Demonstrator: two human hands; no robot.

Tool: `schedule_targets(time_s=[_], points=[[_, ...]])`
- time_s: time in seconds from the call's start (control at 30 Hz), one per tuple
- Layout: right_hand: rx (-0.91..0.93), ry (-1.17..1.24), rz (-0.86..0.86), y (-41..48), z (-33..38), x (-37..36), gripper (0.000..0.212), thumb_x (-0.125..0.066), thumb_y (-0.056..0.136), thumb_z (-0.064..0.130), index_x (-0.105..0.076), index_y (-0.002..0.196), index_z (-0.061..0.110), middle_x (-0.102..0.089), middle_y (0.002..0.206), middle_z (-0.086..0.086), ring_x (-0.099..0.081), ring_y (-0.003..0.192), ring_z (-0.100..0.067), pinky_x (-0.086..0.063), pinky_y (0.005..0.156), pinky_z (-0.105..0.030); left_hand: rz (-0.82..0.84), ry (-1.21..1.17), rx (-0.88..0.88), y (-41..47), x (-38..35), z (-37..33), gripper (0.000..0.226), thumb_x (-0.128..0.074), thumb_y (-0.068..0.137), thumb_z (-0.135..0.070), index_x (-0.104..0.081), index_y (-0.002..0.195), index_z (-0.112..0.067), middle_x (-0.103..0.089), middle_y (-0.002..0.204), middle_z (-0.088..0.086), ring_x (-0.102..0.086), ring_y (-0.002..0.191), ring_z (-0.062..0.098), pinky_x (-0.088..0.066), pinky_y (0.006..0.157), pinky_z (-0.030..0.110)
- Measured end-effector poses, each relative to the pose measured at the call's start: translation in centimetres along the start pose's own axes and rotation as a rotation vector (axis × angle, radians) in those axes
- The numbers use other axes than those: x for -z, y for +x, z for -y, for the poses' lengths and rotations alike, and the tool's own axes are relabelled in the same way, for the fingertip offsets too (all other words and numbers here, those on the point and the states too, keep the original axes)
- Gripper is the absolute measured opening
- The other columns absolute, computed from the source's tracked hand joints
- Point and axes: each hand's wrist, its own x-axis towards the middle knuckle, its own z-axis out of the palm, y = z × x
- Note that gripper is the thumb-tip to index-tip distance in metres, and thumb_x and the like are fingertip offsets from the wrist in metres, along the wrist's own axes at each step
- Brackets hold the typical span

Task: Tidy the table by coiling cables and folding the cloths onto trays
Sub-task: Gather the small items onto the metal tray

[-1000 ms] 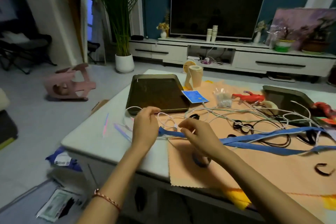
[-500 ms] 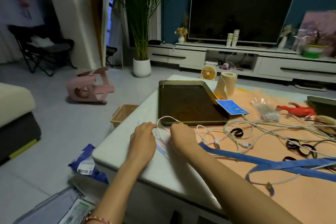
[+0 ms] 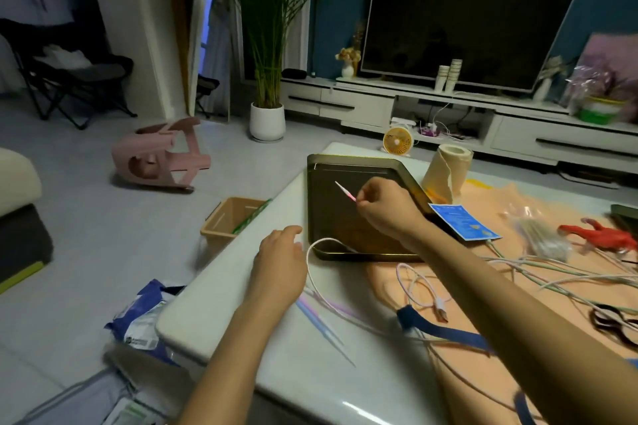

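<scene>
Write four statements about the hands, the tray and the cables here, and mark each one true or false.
1. The right hand pinches a thin pink stick over the dark tray. True.
2. The left hand grips the blue strap. False: it rests on the white table, apart from the strap.
3. Coiled cables lie in the tray. False: no coil lies in it.
4. The paper roll stands upright. True.

tray (image 3: 348, 235) on table (image 3: 241, 331), left of cloth (image 3: 518, 286) | cables (image 3: 538, 272) on cloth | paper roll (image 3: 447, 171) behind tray
</scene>
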Motion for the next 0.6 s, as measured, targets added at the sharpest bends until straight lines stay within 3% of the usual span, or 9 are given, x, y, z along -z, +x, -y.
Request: schedule_targets(time_s=[0.07,0.17,0.3,0.47,0.6], points=[[-0.066,0.053,-0.04,2.7,-0.6,-2.5,0.011,-0.049,0.092,0.011,-0.06,0.092,0.011,-0.064,0.095,-0.009,-0.061,0.087,-0.021,-0.053,0.074,-0.032,-0.023,0.001,0.006,0.2,0.6,0.5,0.036,-0.038,0.099,-0.015,-0.048,0.133,-0.017,-0.05,0.136,0.004,-0.046,0.124,0.021,-0.036,0.102,0.029],[-0.149,0.075,-0.01,5.1,-1.5,-5.4,0.018,-0.049,0.092,0.01,-0.065,0.099,0.007,-0.065,0.105,-0.013,-0.06,0.095,-0.024,-0.052,0.084,-0.034,-0.044,0.088,0.019,0.1,1.3,1.2,0.035,-0.043,0.098,-0.018,-0.049,0.132,-0.02,-0.051,0.135,0.002,-0.046,0.123,0.02,-0.036,0.102,0.031],[-0.088,-0.051,0.138,5.7,-2.3,-7.5,0.022,-0.05,0.092,0.009,-0.071,0.1,0.006,-0.067,0.103,-0.012,-0.06,0.089,-0.021,-0.047,0.071,-0.027,0.006,0.296,0.088,-0.4,1.6,1.5,0.033,-0.046,0.096,-0.028,-0.048,0.127,-0.017,-0.048,0.13,0.007,-0.041,0.121,0.025,-0.038,0.1,0.036],[0.023,-0.035,0.08,4.3,-2.2,-5.9,0.025,-0.047,0.092,0.007,-0.07,0.101,0.007,-0.066,0.106,-0.009,-0.058,0.09,-0.016,-0.045,0.075,-0.024,0.098,0.389,0.366,-0.7,2.5,2.5,0.042,-0.053,0.091,-0.038,-0.048,0.119,-0.007,-0.046,0.127,0.016,-0.045,0.118,0.031,-0.042,0.09,0.035],[0.161,0.064,0.102,0.6,-0.3,-5.3,0.02,-0.049,0.091,0.008,-0.068,0.091,0.015,-0.064,0.084,0.006,-0.056,0.072,-0.003,-0.041,0.058,-0.008,0.087,0.394,0.372,-0.5,2.7,2.9,0.031,-0.051,0.091,-0.03,-0.054,0.11,-0.006,-0.055,0.12,0.013,-0.053,0.11,0.03,-0.043,0.082,0.031]])
